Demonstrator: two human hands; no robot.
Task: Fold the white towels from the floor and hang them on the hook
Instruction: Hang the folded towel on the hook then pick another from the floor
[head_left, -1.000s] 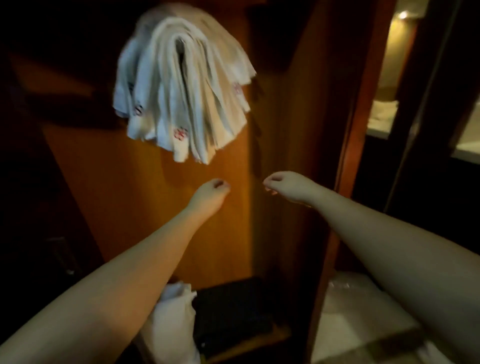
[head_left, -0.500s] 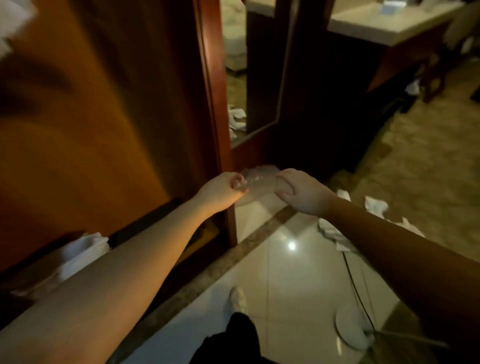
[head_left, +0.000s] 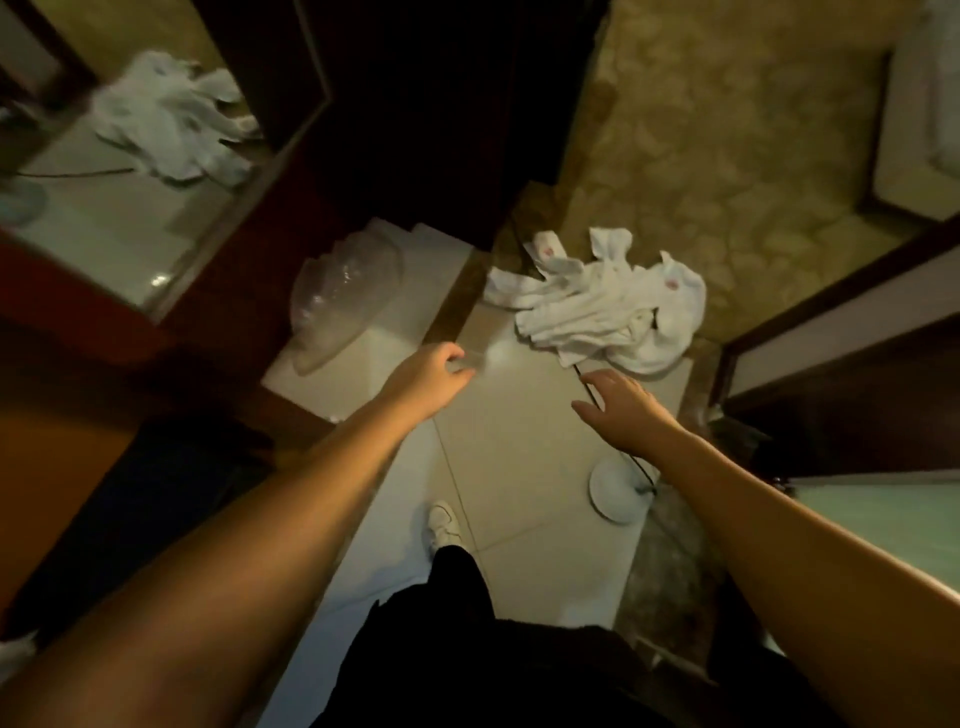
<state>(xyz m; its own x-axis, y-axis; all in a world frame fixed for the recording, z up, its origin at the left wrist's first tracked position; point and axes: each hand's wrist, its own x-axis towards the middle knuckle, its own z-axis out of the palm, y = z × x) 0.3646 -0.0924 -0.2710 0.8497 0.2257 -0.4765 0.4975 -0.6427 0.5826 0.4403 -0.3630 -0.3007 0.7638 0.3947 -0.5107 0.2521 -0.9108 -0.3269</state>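
Note:
A heap of crumpled white towels with small red marks lies on the floor where tile meets patterned carpet. My right hand hovers just below the heap, fingers spread and relaxed, holding nothing. My left hand reaches out over the pale tiles to the left of the towels, fingers loosely curled and empty. The hook and the hung towels are out of view.
A mirror at upper left reflects the towel heap. A clear plastic bag lies on a white step. A round white base with a black cable stands near my right forearm. Dark wooden furniture flanks the tiled strip; my foot stands on it.
My view has swung from the hung towels on the wooden panel down to the floor. Both hands have dropped toward the towel heap, and the right hand's fingers have spread.

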